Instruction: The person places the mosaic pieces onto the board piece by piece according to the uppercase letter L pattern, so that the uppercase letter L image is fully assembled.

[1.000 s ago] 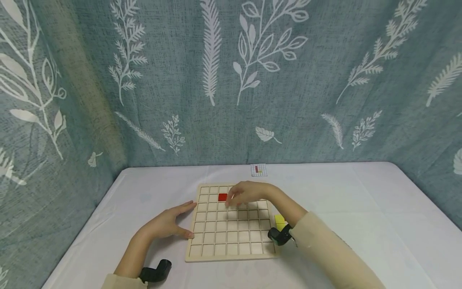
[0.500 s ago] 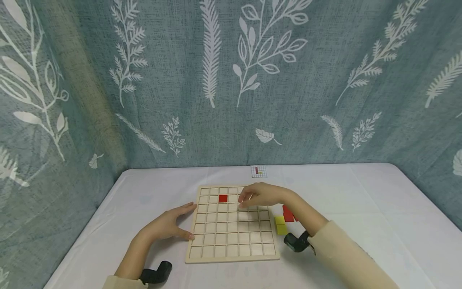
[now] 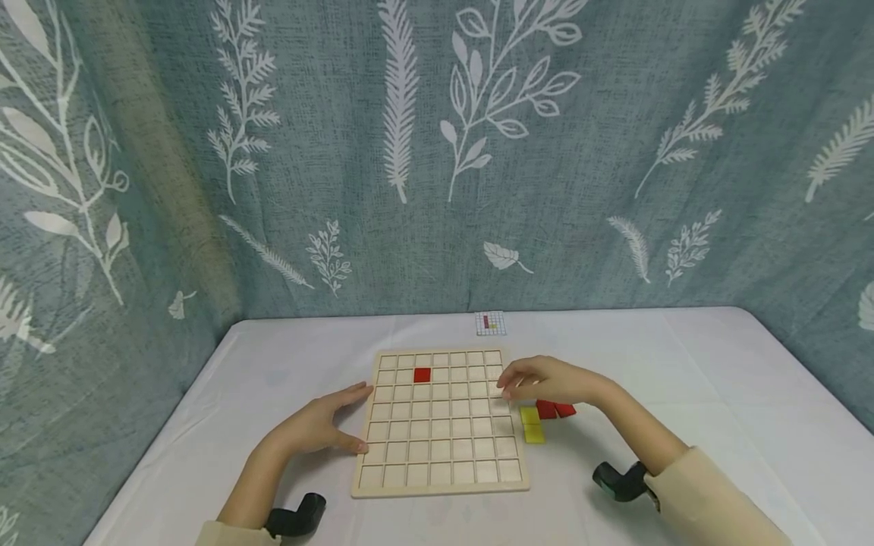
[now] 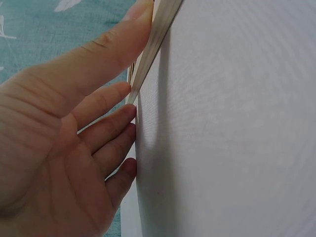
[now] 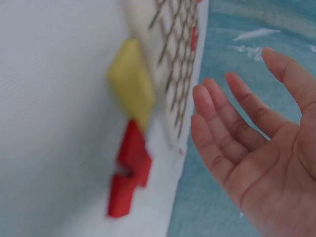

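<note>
A wooden grid board (image 3: 440, 428) lies on the white table, with one red square tile (image 3: 422, 375) set in a cell of its second row from the back. My left hand (image 3: 310, 421) rests at the board's left edge, thumb and fingertips touching the rim; the left wrist view shows the fingers (image 4: 111, 126) spread along that edge. Over the board's right edge hovers my right hand (image 3: 549, 379), with nothing in its relaxed fingers. Just beneath and in front of it lie yellow tiles (image 3: 532, 426) and red tiles (image 3: 554, 409), partly hidden by the hand.
Behind the board, near the table's back edge, lies a small pattern card (image 3: 490, 323) with a grid and coloured squares. A teal curtain (image 3: 437, 189) with white leaf prints hangs behind and beside the table (image 3: 649, 364). Black wrist devices (image 3: 295, 516) are strapped on both arms.
My right hand has moved right, away from the red tile on the board to beyond the board's right edge. More loose red and yellow tiles have come into view. My left hand stays put.
</note>
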The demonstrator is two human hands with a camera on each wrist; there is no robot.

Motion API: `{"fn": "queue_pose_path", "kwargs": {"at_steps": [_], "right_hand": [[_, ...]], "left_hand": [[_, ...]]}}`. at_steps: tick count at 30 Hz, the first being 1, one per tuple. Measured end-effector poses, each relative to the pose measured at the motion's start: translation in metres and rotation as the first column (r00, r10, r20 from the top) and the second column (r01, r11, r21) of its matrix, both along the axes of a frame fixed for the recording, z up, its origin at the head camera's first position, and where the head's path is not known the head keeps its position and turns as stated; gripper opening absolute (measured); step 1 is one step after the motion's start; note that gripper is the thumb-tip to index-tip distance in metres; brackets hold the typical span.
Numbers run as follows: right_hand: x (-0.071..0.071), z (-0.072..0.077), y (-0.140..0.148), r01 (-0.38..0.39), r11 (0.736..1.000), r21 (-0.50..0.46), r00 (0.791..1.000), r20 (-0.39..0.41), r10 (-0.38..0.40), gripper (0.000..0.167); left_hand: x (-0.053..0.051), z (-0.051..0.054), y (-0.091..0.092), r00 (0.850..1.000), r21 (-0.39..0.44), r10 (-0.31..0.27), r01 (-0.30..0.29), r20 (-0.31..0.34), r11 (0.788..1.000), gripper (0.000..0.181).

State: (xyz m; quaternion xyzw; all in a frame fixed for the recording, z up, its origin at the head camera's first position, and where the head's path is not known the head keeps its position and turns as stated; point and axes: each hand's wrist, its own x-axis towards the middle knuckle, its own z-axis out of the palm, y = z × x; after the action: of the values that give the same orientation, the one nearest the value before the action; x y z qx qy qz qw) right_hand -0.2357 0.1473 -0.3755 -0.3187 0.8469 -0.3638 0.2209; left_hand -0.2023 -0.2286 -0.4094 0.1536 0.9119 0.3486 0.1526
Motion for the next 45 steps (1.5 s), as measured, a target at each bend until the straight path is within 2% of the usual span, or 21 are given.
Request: {"fn": "queue_pose_path", "kwargs": {"at_steps": [5, 12, 17, 24, 32, 36, 45], "right_hand": [[0.006, -0.01, 0.022, 0.075, 0.997, -0.014, 0.997, -0.023, -0.076, 0.027], [0.015, -0.012, 0.049, 0.18, 0.984, -0.012, 0.98, -0.079, -0.181, 0.027], [0.017, -0.016, 0.061, 0.211, 0.977, 0.001, 0.971, -0.113, -0.21, 0.023], [0.018, -0.026, 0.072, 0.236, 0.972, 0.009, 0.967, -0.102, -0.234, 0.023], [0.019, -0.035, 0.078, 0.314, 0.949, 0.001, 0.947, -0.073, -0.313, 0.027], [0.019, -0.038, 0.08, 0.315, 0.949, -0.008, 0.944, -0.104, -0.314, 0.027], [0.017, -0.039, 0.081, 0.206, 0.977, -0.053, 0.959, -0.186, -0.212, 0.024]], "left_hand": [[0.001, 0.0, 0.0, 1.0, -0.001, 0.0, 0.0, 0.005, 1.0, 0.097], [0.001, -0.001, -0.003, 1.0, -0.009, -0.002, 0.002, 0.0, 1.0, 0.098], [0.003, -0.002, -0.004, 1.0, 0.012, 0.005, -0.005, 0.005, 1.0, 0.098], [0.003, -0.003, -0.004, 1.0, 0.013, 0.002, -0.002, -0.002, 1.0, 0.097], [0.002, -0.002, -0.003, 1.0, 0.009, 0.0, 0.0, -0.001, 1.0, 0.097], [0.0, -0.003, -0.002, 1.0, 0.003, -0.007, 0.007, -0.007, 1.0, 0.097], [0.0, -0.002, -0.001, 1.0, 0.001, -0.021, 0.021, -0.02, 1.0, 0.097]]}}
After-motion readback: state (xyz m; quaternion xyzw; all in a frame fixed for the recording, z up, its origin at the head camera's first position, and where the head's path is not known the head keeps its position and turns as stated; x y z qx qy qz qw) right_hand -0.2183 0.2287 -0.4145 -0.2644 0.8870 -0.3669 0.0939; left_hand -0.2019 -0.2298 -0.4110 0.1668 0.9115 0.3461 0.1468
